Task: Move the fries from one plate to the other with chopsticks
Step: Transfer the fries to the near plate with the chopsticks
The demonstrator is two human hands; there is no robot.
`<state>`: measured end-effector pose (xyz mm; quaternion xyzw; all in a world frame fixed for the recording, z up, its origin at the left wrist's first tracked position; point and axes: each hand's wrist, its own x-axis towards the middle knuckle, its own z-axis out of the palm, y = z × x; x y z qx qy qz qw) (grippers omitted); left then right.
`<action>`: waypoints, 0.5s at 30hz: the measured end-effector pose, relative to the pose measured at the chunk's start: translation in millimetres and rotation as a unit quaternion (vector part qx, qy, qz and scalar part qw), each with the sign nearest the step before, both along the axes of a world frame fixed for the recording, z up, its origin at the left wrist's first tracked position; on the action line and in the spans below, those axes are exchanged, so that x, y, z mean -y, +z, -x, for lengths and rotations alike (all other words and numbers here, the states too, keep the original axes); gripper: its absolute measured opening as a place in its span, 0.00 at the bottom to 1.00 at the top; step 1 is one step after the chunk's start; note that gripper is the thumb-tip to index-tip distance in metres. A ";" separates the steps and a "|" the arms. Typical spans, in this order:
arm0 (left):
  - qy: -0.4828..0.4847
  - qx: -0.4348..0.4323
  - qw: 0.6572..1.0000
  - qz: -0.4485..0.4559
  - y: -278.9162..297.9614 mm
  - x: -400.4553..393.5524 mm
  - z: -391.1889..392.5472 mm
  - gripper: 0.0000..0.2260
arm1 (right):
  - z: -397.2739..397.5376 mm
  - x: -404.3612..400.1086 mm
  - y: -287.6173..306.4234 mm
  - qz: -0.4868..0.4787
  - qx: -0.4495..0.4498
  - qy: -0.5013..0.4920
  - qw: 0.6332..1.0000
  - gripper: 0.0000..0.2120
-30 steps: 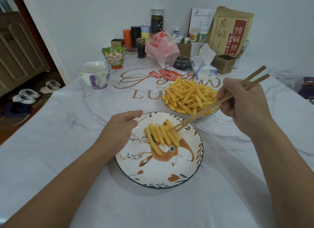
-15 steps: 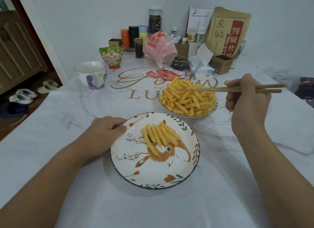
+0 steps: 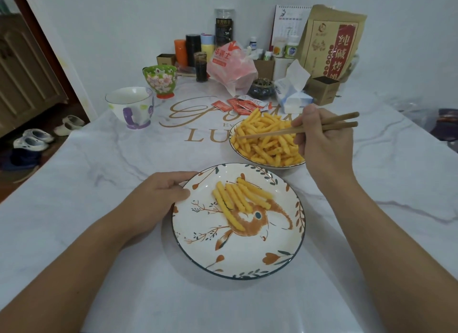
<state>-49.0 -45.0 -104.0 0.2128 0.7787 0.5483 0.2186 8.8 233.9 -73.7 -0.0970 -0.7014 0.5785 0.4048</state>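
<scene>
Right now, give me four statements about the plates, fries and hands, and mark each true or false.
1. The right hand holds the chopsticks over the far plate. True.
2. The near plate holds no fries. False: several fries lie on it.
3. The left hand touches the near plate's rim. True.
4. The chopsticks carry a fry above the near plate. False: their tips are over the far pile.
</scene>
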 end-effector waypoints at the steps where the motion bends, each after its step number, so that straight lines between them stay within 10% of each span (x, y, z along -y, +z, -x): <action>1: -0.002 0.001 1.000 0.001 -0.2 0.2 0.7 0.24 | 2.1 0.0 -0.9 -0.002 0.002 0.006 1.000 0.19; 15: 0.048 -0.039 0.998 0.012 -2.3 -9.9 -7.1 0.27 | -6.2 -31.1 3.3 0.364 0.041 -0.033 0.930 0.17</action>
